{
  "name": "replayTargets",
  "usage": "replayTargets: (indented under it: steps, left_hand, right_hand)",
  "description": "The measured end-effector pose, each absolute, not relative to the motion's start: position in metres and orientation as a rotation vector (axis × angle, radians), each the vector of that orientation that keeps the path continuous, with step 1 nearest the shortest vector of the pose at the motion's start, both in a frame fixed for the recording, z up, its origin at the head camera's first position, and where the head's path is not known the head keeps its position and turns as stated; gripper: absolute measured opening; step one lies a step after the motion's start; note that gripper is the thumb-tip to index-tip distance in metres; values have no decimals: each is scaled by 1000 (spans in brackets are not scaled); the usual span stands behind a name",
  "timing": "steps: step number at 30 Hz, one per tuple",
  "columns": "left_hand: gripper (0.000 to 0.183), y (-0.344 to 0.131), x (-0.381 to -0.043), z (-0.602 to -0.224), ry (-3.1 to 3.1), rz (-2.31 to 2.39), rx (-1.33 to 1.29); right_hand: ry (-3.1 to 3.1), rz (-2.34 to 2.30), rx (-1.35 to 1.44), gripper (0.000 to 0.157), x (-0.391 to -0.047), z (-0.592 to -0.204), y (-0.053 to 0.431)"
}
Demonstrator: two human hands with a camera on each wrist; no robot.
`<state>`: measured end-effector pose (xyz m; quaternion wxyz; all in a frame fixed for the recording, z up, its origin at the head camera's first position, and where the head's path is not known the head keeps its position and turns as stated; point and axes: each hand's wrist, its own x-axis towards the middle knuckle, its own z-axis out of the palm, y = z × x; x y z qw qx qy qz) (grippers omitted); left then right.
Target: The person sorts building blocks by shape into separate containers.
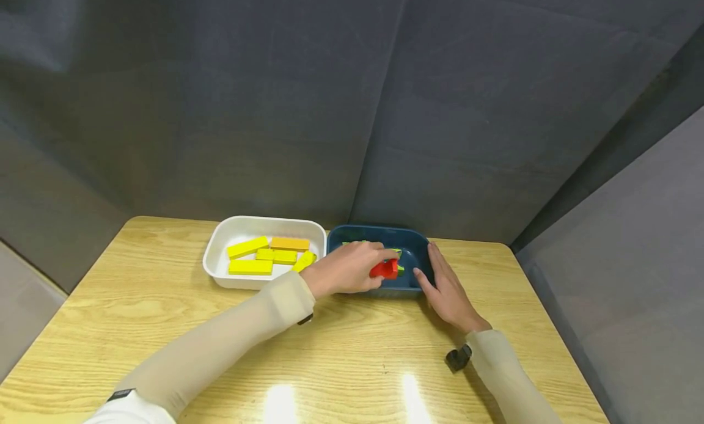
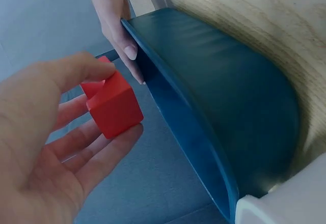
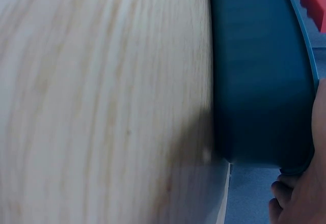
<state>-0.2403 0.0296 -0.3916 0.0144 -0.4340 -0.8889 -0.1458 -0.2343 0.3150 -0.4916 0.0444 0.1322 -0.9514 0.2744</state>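
My left hand holds a red block above the dark blue bin, with the thumb on one side and fingers on the other. In the left wrist view the red block shows a square end and a notch. At its edge in the right wrist view, the red block has a ridged side. My right hand rests against the bin's right end, fingers straight along the outside and thumb over the front rim. Yellow-green pieces lie inside the bin, partly hidden by my left hand.
A white bin stands directly left of the blue one. Several yellow blocks and an orange block lie in it. Both bins sit near the back edge of the wooden table, before a dark curtain.
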Motion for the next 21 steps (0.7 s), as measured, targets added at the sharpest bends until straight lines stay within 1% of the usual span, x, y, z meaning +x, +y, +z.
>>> replayTargets:
  steps: [21]
  left_hand:
    - [58, 46, -262, -414, -2843, -416, -1294]
  right_hand:
    - [-2904, 847, 390, 81, -234, -491, 313]
